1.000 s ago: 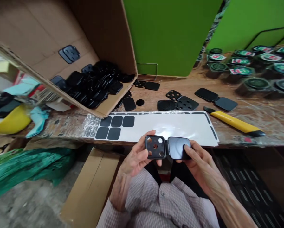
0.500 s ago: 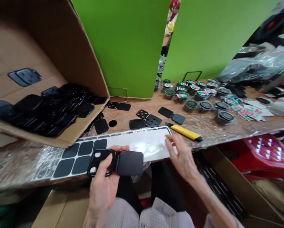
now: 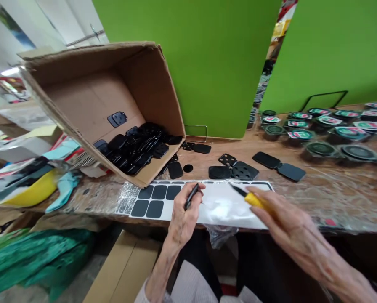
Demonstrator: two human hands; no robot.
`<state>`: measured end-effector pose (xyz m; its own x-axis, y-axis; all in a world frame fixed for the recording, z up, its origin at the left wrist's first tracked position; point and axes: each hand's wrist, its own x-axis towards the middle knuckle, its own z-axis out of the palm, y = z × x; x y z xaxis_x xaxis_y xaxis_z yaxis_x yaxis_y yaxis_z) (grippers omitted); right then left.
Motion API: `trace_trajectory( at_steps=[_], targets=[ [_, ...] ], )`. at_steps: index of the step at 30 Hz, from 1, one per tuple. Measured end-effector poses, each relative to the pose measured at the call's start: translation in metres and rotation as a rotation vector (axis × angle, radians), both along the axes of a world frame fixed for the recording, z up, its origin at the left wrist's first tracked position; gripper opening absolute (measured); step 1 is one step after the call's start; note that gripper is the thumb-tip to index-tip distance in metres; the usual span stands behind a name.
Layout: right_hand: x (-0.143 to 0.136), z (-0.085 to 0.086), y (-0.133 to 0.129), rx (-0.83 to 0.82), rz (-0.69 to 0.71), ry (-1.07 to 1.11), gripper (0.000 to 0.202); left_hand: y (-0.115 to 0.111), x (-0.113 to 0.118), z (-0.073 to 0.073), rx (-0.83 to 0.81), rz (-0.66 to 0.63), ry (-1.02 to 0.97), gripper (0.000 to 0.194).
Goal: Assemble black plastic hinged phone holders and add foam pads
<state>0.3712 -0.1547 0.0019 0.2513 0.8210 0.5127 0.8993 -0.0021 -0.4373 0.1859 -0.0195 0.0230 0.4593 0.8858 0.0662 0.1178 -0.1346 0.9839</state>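
My left hand (image 3: 182, 214) is closed on a thin black hinged case (image 3: 192, 196), now turned nearly edge-on above the white sticker sheet (image 3: 220, 202). My right hand (image 3: 283, 223) grips a yellow utility knife (image 3: 253, 199), its dark blade end pointing left over the sheet's right part. Rounded dark square stickers (image 3: 155, 209) remain in two rows on the left of the sheet, while its middle is bare, glossy white. Behind the sheet lie an opened black case (image 3: 279, 166) and black pieces with holes (image 3: 245, 170).
A tilted cardboard box (image 3: 172, 92) at the left holds a heap of black cases (image 3: 141, 145). Green panels (image 3: 213, 75) rise behind the bench. Several round lidded containers (image 3: 321, 149) stand at the right. A yellow bowl (image 3: 33, 191) sits at far left.
My right hand has picked up the utility knife from the bench and brought it over the sheet. My left hand has turned the case edge-on. The view has swung left.
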Motion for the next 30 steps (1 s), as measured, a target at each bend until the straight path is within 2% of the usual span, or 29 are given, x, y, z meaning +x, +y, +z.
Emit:
trace_trajectory(
  at_steps=[3,6,9,15,19,21,23,25,27,28,29,30],
  targets=[
    [-0.038,0.023,0.011,-0.046,0.178,-0.035,0.034,-0.001,-0.002,0.002,0.134,0.000,0.040,0.014],
    [-0.051,0.032,0.017,-0.043,0.250,-0.101,0.031,0.000,-0.006,0.000,0.253,-0.031,0.057,0.016],
    [-0.051,0.032,0.020,-0.046,0.260,-0.175,0.030,0.001,-0.009,-0.002,0.321,-0.031,0.070,0.016],
    [-0.048,0.034,0.022,-0.047,0.241,-0.229,0.031,0.000,-0.011,-0.003,0.354,-0.060,0.086,0.018],
    [-0.029,0.028,0.031,-0.093,0.180,-0.198,0.041,-0.003,-0.018,-0.003,0.376,-0.057,0.073,0.021],
    [-0.016,0.020,0.040,-0.117,0.079,-0.064,0.044,-0.006,-0.017,0.000,0.290,-0.024,0.022,0.017],
    [-0.009,0.010,0.049,-0.145,0.029,0.205,0.045,-0.008,-0.008,0.004,0.005,0.007,-0.136,0.012],
    [-0.011,0.002,0.059,-0.205,0.105,0.495,0.048,-0.007,0.010,0.008,-0.361,0.042,-0.387,0.009],
    [-0.017,-0.005,0.067,-0.270,0.206,0.686,0.045,0.001,0.030,0.010,-0.602,0.073,-0.584,0.010],
    [-0.018,-0.008,0.070,-0.297,0.230,0.747,0.043,0.010,0.039,0.010,-0.636,0.063,-0.606,0.012],
    [-0.017,-0.010,0.074,-0.309,0.215,0.797,0.041,0.022,0.046,0.010,-0.599,0.044,-0.557,0.017],
    [-0.012,-0.011,0.078,-0.298,0.168,0.830,0.040,0.037,0.050,0.010,-0.484,0.042,-0.413,0.025]
  ],
)
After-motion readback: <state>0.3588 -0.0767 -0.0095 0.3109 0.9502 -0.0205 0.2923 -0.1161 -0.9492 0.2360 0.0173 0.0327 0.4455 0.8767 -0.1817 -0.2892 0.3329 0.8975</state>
